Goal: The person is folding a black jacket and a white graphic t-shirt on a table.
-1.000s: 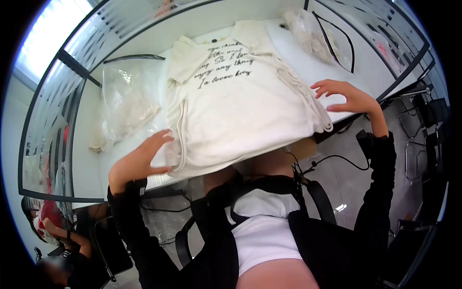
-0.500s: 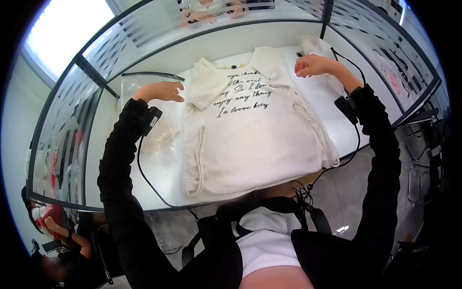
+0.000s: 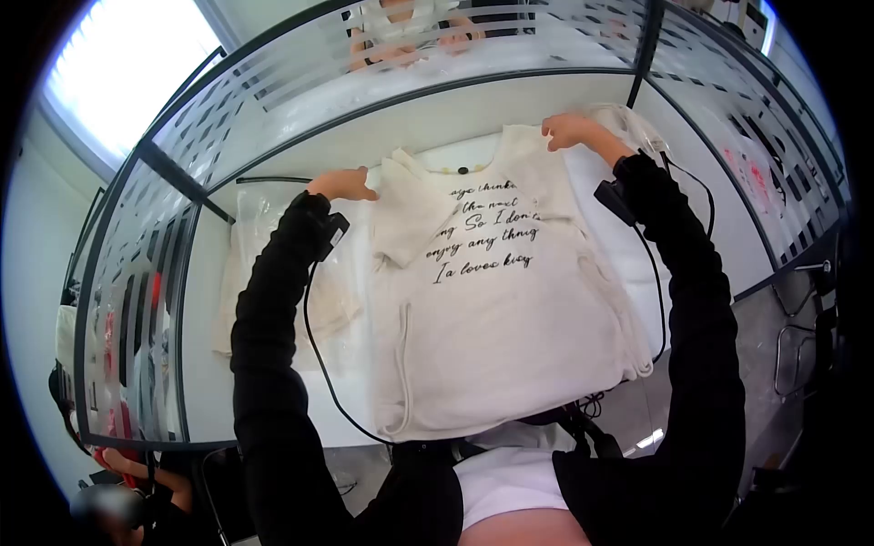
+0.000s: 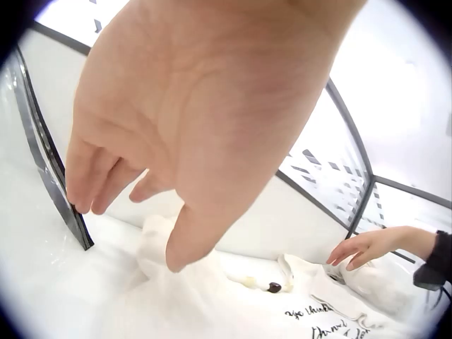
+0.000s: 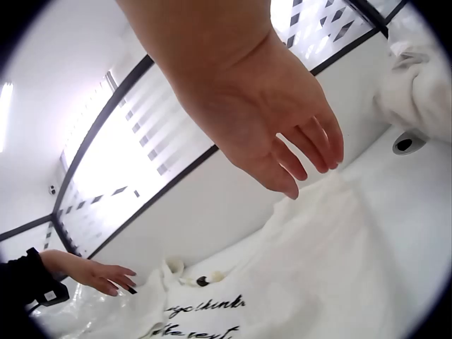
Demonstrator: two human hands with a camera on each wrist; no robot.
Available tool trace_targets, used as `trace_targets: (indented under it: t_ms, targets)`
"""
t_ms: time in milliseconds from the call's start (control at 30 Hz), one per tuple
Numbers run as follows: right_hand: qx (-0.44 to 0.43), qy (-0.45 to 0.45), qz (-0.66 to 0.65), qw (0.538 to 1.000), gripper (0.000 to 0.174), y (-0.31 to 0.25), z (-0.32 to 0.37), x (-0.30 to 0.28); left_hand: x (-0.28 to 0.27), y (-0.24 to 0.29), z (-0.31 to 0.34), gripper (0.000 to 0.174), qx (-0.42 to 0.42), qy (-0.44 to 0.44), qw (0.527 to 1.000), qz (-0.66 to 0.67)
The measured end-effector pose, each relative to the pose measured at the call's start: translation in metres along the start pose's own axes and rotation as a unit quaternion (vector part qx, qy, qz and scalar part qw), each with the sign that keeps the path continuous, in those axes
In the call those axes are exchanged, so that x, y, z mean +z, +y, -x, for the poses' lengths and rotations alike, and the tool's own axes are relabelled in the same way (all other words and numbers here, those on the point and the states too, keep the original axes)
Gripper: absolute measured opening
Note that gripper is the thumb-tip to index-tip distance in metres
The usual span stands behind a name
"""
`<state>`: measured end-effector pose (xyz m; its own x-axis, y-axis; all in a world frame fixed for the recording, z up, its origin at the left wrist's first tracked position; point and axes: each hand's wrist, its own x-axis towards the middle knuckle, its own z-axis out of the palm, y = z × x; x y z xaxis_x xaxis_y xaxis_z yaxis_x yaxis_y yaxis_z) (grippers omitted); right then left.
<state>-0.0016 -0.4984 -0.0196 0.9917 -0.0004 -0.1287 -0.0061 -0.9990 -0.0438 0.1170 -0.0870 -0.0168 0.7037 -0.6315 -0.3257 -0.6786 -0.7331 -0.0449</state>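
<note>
by the shirt [image 3: 501, 337], left hand [image 3: 342, 185] and right hand [image 3: 569, 131], grips apart, flank partly hidden lettering [image 3: 485, 225].

Matt, soft cream cloth shirt [image 3: 492, 337] at centre; glossy clear plastic bag [image 3: 259, 227] at left; smooth white tabletop [image 3: 350, 409].

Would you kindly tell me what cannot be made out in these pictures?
- Head view: some line starts in the print, under a folded sleeve.
- Head view: head of the person opposite, cut off by the top edge.
- Left wrist view: hem of the shirt, past the bottom edge.
</note>
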Motion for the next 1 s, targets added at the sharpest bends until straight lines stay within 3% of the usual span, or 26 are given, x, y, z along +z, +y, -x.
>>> trace_targets:
  t_ms: [133,267,367,467,567,667,767,800,900,1000]
  targets:
    - [0.057,0.026,-0.024,0.998,0.04,0.004,-0.016,0.013,0.011,-0.003,-0.037,0.064,-0.042,0.062,0.994,0.081]
    - [-0.006,0.027,-0.089,0.996,0.044,0.019,-0.026,0.03,0.018,-0.001,-0.048,0.044,-0.017,0.086,0.925,0.37]
    - [-0.066,0.03,-0.117,0.99,0.039,0.036,-0.035,0.037,0.033,-0.012,-0.071,0.037,-0.005,0.116,0.91,0.399]
    - [-0.083,0.01,-0.146,0.986,0.033,0.046,-0.037,0.029,0.04,-0.019,-0.075,0.032,0.062,0.097,0.864,0.489]
    - [-0.081,-0.025,-0.132,0.988,0.029,0.038,-0.027,0.017,0.032,-0.014,-0.065,0.028,0.039,0.064,0.905,0.419]
    - [-0.125,-0.007,-0.145,0.982,0.026,0.051,-0.038,0.027,0.032,-0.014,-0.058,0.026,0.009,0.069,0.889,0.453]
    - [-0.066,-0.069,-0.157,0.983,0.024,0.06,-0.046,0.023,0.037,-0.027,-0.059,0.026,0.016,0.086,0.883,0.461]
    - [-0.053,-0.076,-0.178,0.98,0.023,0.063,-0.047,0.022,0.039,-0.031,-0.056,0.021,0.003,0.131,0.887,0.442]
    - [-0.04,-0.084,-0.193,0.977,0.022,0.066,-0.045,0.016,0.035,-0.04,-0.047,0.02,-0.056,0.152,0.918,0.362]
    - [-0.063,-0.088,-0.202,0.973,0.023,0.07,-0.05,0.016,0.035,-0.045,-0.036,0.021,-0.079,0.167,0.913,0.365]
